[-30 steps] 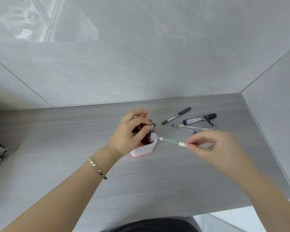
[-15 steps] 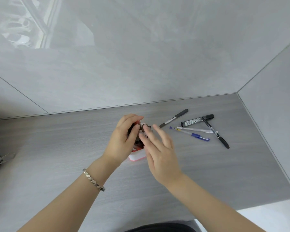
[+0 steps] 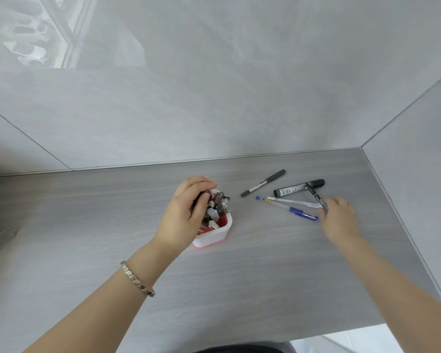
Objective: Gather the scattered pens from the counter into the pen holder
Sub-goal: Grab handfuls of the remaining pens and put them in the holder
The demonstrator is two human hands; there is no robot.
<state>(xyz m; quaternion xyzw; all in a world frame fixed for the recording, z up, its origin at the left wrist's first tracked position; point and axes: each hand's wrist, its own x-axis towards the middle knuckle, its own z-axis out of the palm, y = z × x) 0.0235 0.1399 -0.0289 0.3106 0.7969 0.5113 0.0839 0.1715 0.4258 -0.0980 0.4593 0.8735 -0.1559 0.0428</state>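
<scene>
A white pen holder (image 3: 215, 236) with a red inside stands mid-counter, filled with several pens. My left hand (image 3: 185, 215) is curled over its left side, fingers closed around pens in it. To the right lie a grey pen (image 3: 263, 183), a thick black marker (image 3: 298, 187), a thin black pen (image 3: 314, 194), a white pen (image 3: 290, 201) and a blue pen (image 3: 289, 208). My right hand (image 3: 339, 220) is blurred, its fingertips at the near ends of the thin black and blue pens. Whether it grips one is unclear.
The grey wood-grain counter (image 3: 112, 250) meets tiled walls at the back and on the right. A grey metal object (image 3: 0, 236) sits at the far left edge. The counter's front edge runs along the bottom right.
My right hand put the green-and-white pen into the holder, then swung right to the loose pens. My left hand has stayed on the holder.
</scene>
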